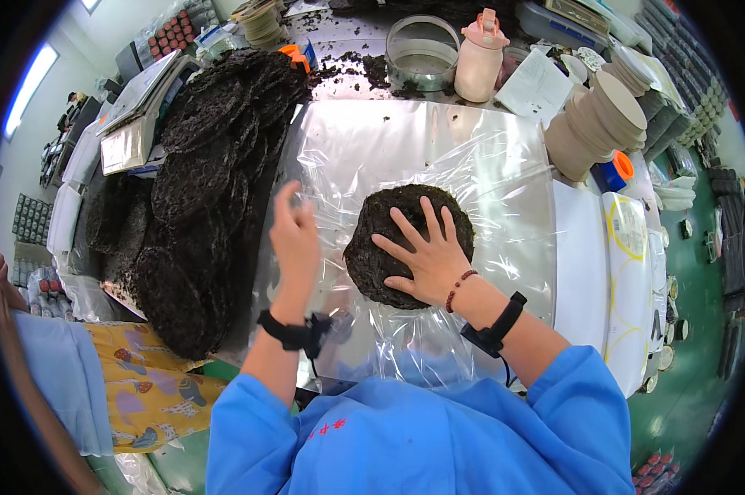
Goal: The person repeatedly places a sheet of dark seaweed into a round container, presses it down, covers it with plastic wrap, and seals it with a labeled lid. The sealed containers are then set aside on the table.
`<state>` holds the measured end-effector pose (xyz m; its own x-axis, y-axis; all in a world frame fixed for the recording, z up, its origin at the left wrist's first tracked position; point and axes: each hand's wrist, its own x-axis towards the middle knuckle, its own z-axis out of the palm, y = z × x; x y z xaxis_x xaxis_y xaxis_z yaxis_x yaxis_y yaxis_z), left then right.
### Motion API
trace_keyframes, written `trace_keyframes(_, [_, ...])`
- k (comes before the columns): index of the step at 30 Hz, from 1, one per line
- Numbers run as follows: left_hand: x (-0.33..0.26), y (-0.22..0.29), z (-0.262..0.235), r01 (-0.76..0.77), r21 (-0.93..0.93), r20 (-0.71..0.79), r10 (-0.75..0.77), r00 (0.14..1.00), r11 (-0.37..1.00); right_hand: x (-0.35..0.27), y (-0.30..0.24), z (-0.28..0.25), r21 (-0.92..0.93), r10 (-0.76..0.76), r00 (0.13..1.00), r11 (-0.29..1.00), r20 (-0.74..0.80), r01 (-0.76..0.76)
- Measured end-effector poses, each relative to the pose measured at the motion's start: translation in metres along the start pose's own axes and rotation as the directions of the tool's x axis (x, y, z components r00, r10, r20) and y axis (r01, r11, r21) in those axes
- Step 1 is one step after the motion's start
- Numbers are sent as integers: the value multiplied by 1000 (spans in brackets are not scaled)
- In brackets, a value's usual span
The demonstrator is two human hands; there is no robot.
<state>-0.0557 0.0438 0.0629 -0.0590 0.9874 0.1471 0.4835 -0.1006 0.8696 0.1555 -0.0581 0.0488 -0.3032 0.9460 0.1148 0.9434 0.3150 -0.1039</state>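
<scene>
Fingers (431, 219) spread apart, our right hand (434, 268) lies on a blackish, rough-edged disc (364, 266); left of them, our left hand (296, 249) hangs blurred, fingers loosely parted. Below them, red characters (333, 427) mark our blue top (426, 429).

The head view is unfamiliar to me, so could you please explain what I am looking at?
There is no machine here: a wide fisheye camera on a person's head looks down at their bare hands, which is why edges bend. The right hand lies spread on a dark, roughly round disc. The left hand, blurred, is apart from it and seems empty. Clear plastic film covers the work surface. More dark discs are heaped at left; a pink bottle stands beyond.
</scene>
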Motion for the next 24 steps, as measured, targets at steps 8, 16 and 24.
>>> trace_keyframes(8, [11, -63, 42, -45, 602, 183, -83, 979, 797, 4, -3, 9, -85, 13, 998, 996, 55, -8])
trace_keyframes(16, [-40, -15, -88, -394, 627, -125, 586, 800, 672, 2, 3, 22, -9, 57, 970, 998, 237, -56])
trace_keyframes(24, [-80, -88, -199, 26, 884, -147, 225, 963, 466, 11, -2, 18, 5, 67, 928, 997, 367, -74])
